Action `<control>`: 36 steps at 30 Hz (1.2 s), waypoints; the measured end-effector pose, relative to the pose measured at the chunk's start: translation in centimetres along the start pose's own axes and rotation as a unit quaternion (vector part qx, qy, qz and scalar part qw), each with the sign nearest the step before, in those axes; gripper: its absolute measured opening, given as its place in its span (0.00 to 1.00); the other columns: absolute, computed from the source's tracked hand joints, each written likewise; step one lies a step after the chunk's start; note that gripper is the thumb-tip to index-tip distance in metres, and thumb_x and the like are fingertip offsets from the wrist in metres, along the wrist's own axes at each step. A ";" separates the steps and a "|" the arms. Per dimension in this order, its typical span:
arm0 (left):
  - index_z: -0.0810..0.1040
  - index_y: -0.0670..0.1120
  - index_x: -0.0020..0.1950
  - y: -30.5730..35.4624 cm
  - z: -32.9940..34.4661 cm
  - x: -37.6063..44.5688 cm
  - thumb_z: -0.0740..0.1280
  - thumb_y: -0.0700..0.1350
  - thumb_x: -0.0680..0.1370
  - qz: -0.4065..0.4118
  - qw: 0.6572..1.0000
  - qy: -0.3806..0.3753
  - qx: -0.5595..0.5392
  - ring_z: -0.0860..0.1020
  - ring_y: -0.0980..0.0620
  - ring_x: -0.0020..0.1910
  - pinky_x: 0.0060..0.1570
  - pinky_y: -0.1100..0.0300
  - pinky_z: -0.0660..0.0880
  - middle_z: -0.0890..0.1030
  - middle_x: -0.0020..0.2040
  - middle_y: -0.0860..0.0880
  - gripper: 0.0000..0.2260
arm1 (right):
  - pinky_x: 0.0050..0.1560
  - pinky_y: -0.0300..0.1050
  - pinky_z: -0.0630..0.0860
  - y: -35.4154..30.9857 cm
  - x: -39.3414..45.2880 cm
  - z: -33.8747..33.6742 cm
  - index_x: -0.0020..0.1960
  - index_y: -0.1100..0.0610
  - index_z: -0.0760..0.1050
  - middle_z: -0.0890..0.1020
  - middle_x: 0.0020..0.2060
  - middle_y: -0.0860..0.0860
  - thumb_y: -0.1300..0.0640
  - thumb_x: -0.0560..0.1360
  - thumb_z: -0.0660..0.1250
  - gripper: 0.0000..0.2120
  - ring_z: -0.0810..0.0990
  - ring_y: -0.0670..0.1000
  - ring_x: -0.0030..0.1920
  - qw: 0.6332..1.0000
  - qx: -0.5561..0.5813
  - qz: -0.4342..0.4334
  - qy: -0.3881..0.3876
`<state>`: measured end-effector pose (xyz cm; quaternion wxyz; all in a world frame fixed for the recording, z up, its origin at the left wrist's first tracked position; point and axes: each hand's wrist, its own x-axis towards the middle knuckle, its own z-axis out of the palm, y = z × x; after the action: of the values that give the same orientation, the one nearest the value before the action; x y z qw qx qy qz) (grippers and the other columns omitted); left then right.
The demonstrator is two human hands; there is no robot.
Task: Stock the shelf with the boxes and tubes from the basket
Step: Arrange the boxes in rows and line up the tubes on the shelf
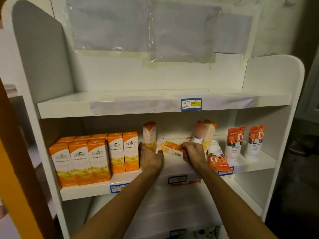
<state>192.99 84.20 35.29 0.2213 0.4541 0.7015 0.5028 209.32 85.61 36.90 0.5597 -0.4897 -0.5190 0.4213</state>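
On the middle shelf (86,191) several orange-and-white boxes (89,157) stand upright in rows at the left. One more box (149,133) stands alone behind my left hand (149,156), whose fingers are spread and rest against the end of an orange box lying flat (170,147). My right hand (193,153) is closed on the other end of that flat box. A peach tube (200,133) and a tilted box (209,131) lean behind my right hand. A red rose tube (217,160) lies on its side; two stand upright (235,141) (255,139). No basket is in view.
The upper shelf (69,107) carries only a taped paper strip and a blue price label (191,104). Plastic sheets hang on the back panel. A lower shelf (172,213) shows beneath my arms. An orange panel (15,195) stands at the left; the right is dark.
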 end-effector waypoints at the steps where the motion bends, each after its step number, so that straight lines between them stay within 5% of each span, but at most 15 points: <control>1: 0.64 0.46 0.71 -0.1 0.1 0.1 0.72 0.48 0.76 0.001 1.000 0.010 -0.002 0.74 0.39 0.67 0.65 0.41 0.75 0.74 0.68 0.43 0.28 | 0.31 0.43 0.68 0.1 0.3 0.0 0.23 0.54 0.75 0.74 0.20 0.48 0.62 0.72 0.66 0.18 0.72 0.46 0.23 1.000 0.004 0.000 0.013; 8: 0.72 0.46 0.66 0.2 0.3 -0.3 0.66 0.50 0.81 0.032 0.998 0.046 0.036 0.78 0.42 0.62 0.58 0.48 0.78 0.78 0.63 0.45 0.15 | 0.39 0.38 0.74 0.7 0.3 0.2 0.46 0.59 0.81 0.83 0.40 0.53 0.57 0.77 0.67 0.07 0.82 0.49 0.42 0.993 -0.031 -0.069 0.093; 16: 0.73 0.48 0.66 -0.1 -0.2 -0.8 0.66 0.52 0.81 0.062 0.998 0.021 0.018 0.79 0.44 0.62 0.58 0.48 0.79 0.79 0.64 0.47 0.16 | 0.48 0.49 0.81 1.4 0.1 0.4 0.46 0.52 0.80 0.83 0.42 0.46 0.57 0.75 0.68 0.02 0.81 0.47 0.45 0.973 -0.131 -0.146 0.120; 22: 0.74 0.49 0.66 -0.2 -0.7 -1.2 0.67 0.54 0.80 0.100 0.995 0.011 0.021 0.80 0.46 0.59 0.57 0.46 0.80 0.81 0.62 0.48 0.17 | 0.53 0.47 0.76 1.5 -0.4 1.5 0.59 0.49 0.78 0.79 0.57 0.47 0.44 0.72 0.72 0.18 0.79 0.50 0.54 0.924 -0.317 -0.173 0.130; 28: 0.72 0.49 0.67 -0.3 -0.7 -1.3 0.66 0.54 0.81 0.121 0.992 -0.002 0.035 0.81 0.46 0.60 0.57 0.47 0.80 0.81 0.63 0.49 0.17 | 0.55 0.52 0.78 1.7 -0.1 2.0 0.69 0.55 0.71 0.74 0.67 0.53 0.32 0.69 0.68 0.37 0.77 0.56 0.62 0.888 -0.421 -0.107 0.154; 31: 0.72 0.50 0.67 -0.4 -0.5 -1.2 0.66 0.53 0.81 0.135 0.990 -0.004 0.037 0.81 0.46 0.60 0.57 0.46 0.80 0.81 0.63 0.49 0.16 | 0.58 0.53 0.77 1.7 -0.1 2.2 0.71 0.56 0.69 0.78 0.64 0.55 0.32 0.73 0.63 0.36 0.78 0.57 0.61 0.873 -0.453 -0.104 0.147; 36: 0.70 0.52 0.65 -0.5 -0.1 -1.1 0.66 0.53 0.81 0.137 0.990 -0.019 0.030 0.81 0.47 0.60 0.57 0.45 0.81 0.81 0.63 0.50 0.14 | 0.56 0.52 0.73 1.3 -0.6 2.2 0.61 0.57 0.75 0.81 0.52 0.56 0.34 0.75 0.61 0.28 0.78 0.57 0.54 0.867 -0.462 -0.079 0.171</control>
<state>193.21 83.15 34.74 0.1496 0.5623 0.6429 0.4981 207.08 85.49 35.47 0.3810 -0.7142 -0.5871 -0.0023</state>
